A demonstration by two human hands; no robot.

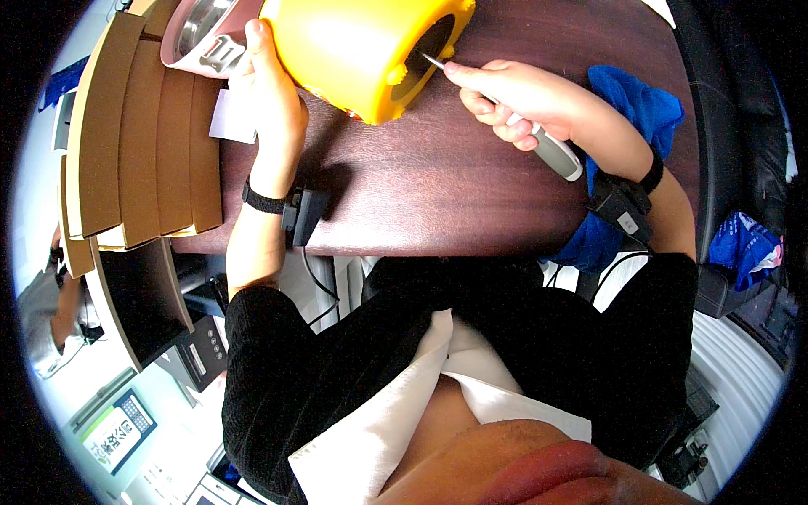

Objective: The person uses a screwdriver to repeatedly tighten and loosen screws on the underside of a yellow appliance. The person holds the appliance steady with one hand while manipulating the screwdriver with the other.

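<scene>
A glossy yellow rounded plastic housing (341, 42) lies tipped on its side at the far edge of the view, its dark underside (412, 69) turned to the right. My left hand (276, 97) grips its left side, thumb up along the shell and the other fingers mostly hidden. In my right hand (518, 97) is a screwdriver with a grey and white handle (555, 153). Its thin metal tip points left and reaches the dark underside; whether it sits in a screw I cannot tell. Small yellow feet stick out at the underside's rim.
A pink appliance with a steel bowl (198, 34) stands at the far left, near a white paper slip (233, 116). Brown cardboard boxes (139, 135) line the left edge of the dark wooden table (421, 202). Blue cloth (640, 105) lies beneath my right forearm. Both wrists wear strapped devices with cables.
</scene>
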